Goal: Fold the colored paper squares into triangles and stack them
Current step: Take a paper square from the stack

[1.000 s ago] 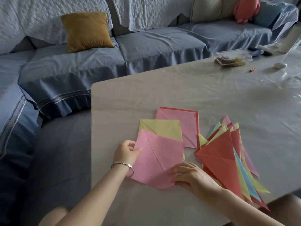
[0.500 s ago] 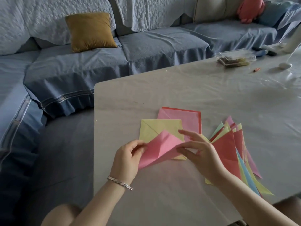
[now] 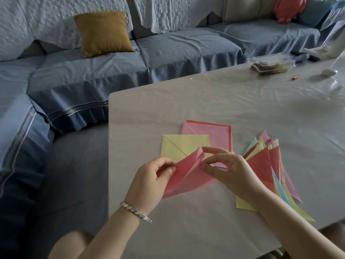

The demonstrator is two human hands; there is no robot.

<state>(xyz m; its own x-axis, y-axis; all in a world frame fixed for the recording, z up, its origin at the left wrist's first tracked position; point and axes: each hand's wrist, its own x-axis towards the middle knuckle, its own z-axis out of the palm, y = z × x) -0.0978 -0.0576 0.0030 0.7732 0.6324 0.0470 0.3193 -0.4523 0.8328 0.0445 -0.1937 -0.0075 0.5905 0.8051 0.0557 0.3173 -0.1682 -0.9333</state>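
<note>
Pinching the pink sheet (image 3: 186,176), the left hand (image 3: 149,181) is steadying one edge while the right hand (image 3: 231,171) is nipping its raised corners together, likely to align the fold, with the stacked triangles (image 3: 261,163) lying just right of that hand.

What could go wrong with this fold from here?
1. The pink sheet is held off the table, gripped by the left hand, with the right hand at its raised corners. If it is creased in the air, the corners may not line up.
2. The right forearm crosses over the folded triangles, so drawing it back could scatter that fanned stack.
</note>
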